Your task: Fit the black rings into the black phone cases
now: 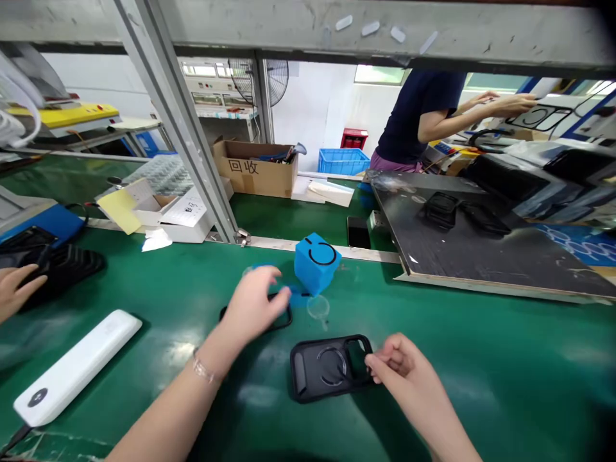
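My left hand (253, 305) hangs over the green bench mat (481, 385), its fingertips on a scrap of blue film (293, 296). Under the palm lies a black phone case (282, 319), mostly hidden. Whether the fingers grip the film, I cannot tell. My right hand (392, 362) pinches the edge of a second black phone case (317, 369), which has a round ring recess and lies flat. Between my hands stands a blue foam cube (317, 263) with a black ring on top. A clear round film (318, 307) lies just below it.
A white power bank (77, 366) lies at the left. A co-worker's hand (17, 290) rests beside a black quilted pouch (60, 268). Behind stand a dark board (462, 247), a cardboard box (255, 168) and a metal frame upright (176, 122). A co-worker (418, 115) works at the back right.
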A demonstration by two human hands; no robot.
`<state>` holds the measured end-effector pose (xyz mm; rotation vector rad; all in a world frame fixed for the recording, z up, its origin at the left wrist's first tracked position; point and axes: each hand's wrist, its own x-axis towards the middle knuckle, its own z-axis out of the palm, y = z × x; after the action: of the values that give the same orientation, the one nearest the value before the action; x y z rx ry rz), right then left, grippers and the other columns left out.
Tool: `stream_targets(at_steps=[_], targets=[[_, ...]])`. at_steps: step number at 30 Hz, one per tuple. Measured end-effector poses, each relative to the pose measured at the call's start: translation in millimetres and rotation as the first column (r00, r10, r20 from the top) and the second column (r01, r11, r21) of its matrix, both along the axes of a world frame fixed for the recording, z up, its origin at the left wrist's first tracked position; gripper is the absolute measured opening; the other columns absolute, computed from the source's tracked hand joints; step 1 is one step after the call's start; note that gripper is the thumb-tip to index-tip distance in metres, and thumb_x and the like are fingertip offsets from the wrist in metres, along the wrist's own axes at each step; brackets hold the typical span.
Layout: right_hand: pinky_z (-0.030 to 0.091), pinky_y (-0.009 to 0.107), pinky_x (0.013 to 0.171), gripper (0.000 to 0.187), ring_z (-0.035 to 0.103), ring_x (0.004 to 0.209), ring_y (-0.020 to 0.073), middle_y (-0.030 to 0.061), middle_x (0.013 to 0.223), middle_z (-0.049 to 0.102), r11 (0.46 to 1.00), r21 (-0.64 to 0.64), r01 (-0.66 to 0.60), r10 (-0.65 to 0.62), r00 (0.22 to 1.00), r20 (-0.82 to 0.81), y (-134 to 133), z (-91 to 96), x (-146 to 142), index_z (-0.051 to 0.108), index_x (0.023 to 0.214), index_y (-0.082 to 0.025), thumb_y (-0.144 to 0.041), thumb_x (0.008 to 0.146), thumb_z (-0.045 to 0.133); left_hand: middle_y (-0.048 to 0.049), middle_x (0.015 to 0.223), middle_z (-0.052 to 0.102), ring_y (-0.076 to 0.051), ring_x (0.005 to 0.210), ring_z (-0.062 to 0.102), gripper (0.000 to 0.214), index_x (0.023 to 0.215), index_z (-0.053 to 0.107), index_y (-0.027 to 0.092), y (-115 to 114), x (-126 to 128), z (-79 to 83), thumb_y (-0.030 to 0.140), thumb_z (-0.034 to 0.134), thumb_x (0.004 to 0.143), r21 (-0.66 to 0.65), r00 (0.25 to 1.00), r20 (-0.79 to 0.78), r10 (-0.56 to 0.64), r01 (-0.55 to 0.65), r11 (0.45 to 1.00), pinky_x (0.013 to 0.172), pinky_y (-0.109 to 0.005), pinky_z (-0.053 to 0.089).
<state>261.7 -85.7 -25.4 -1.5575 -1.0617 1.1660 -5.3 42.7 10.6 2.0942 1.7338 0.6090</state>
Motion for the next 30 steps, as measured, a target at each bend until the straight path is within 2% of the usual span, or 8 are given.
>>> stream_targets(at_steps=[1,2,3,5,10,17,24,30], targets=[[0.047,0.028,0.055,0.044,0.057,0.055,0.0154,-0.0049,0.06,0.056,0.999,-0.014,-0.036,0.035,0.999,-0.012,2,-2.3,-2,0.041,0.073,-0.026,-0.058,0.078,0.072,-0.0063,0.104,0.071,-0.028,0.098,0.065,0.038,0.105,0.067,0.024,-22,6,-1.5,0.042,0.074,0.073,-0.032,0.988,0.027,-0.152,0.153,0.988,0.089,-0.035,0.048],[0.047,0.028,0.056,0.044,0.057,0.055,0.0154,-0.0052,0.06,0.055,0.997,-0.033,-0.073,0.073,0.997,-0.02,4,-4.3,-5,0.04,0.073,-0.026,-0.057,0.079,0.071,-0.0082,0.112,0.07,-0.03,0.102,0.063,0.048,0.108,0.067,0.024,-42,11,-4.5,0.046,0.08,0.067,-0.05,0.932,0.064,-0.357,0.36,0.931,0.092,-0.039,0.047],[0.047,0.028,0.056,0.044,0.057,0.055,0.0154,-0.0054,0.059,0.055,0.993,-0.054,-0.109,0.108,0.994,-0.023,6,-5.7,-8,0.04,0.072,-0.026,-0.056,0.079,0.071,-0.0113,0.122,0.067,-0.034,0.105,0.061,0.063,0.113,0.065,0.023,-59,14,-8.6,0.049,0.086,0.059,-0.071,0.884,0.071,-0.462,0.466,0.882,0.092,-0.044,0.046],[0.049,0.029,0.057,0.042,0.058,0.056,0.0155,-0.0057,0.059,0.055,0.981,-0.092,-0.169,0.168,0.986,-0.014,10,-6.8,-12,0.039,0.071,-0.026,-0.053,0.081,0.07,-0.016,0.13,0.063,-0.04,0.111,0.057,0.073,0.115,0.064,0.022,-82,19,-18.9,0.047,0.09,0.053,-0.102,0.852,0.087,-0.516,0.523,0.846,0.095,-0.052,0.043],[0.052,0.03,0.058,0.039,0.06,0.056,0.0157,-0.0064,0.058,0.054,0.958,-0.14,-0.25,0.258,0.965,0.044,19,-5.1,-18,0.037,0.07,-0.026,-0.048,0.082,0.067,-0.0141,0.127,0.064,-0.038,0.114,0.056,0.055,0.107,0.063,0.023,-85,18,-36.7,0.035,0.088,0.06,-0.118,0.871,0.17,-0.461,0.482,0.868,0.097,-0.052,0.039],[0.045,0.026,0.054,0.031,0.055,0.054,0.0145,-0.0073,0.057,0.049,0.933,-0.163,-0.32,0.349,0.913,0.21,25,-3.4,-20,0.034,0.07,-0.026,-0.038,0.086,0.058,-0.015,0.13,0.063,-0.039,0.116,0.056,0.059,0.106,0.063,0.024,-81,16,-38.0,0.036,0.091,0.056,-0.135,0.863,0.198,-0.465,0.494,0.859,0.099,-0.054,0.038],[0.029,0.025,0.052,0.024,0.037,0.054,0.0131,-0.0072,0.059,0.04,0.897,-0.139,-0.421,0.435,0.78,0.45,33,10.0,-22,0.033,0.071,-0.026,-0.026,0.084,0.053,-0.0145,0.132,0.062,-0.039,0.117,0.055,0.063,0.117,0.065,0.025,-81,13,-42.0,0.038,0.089,0.06,-0.103,0.842,0.186,-0.506,0.529,0.842,0.101,-0.054,0.037],[0.029,0.026,0.055,0.02,0.04,0.057,0.0144,-0.0054,0.064,0.043,0.857,-0.137,-0.496,0.478,0.67,0.568,35,16.6,-24,0.033,0.073,-0.025,-0.017,0.085,0.047,-0.0138,0.134,0.062,-0.038,0.116,0.055,0.069,0.124,0.064,0.027,-80,13,-42.0,0.04,0.089,0.061,-0.1,0.832,0.204,-0.517,0.542,0.834,0.101,-0.053,0.036]])
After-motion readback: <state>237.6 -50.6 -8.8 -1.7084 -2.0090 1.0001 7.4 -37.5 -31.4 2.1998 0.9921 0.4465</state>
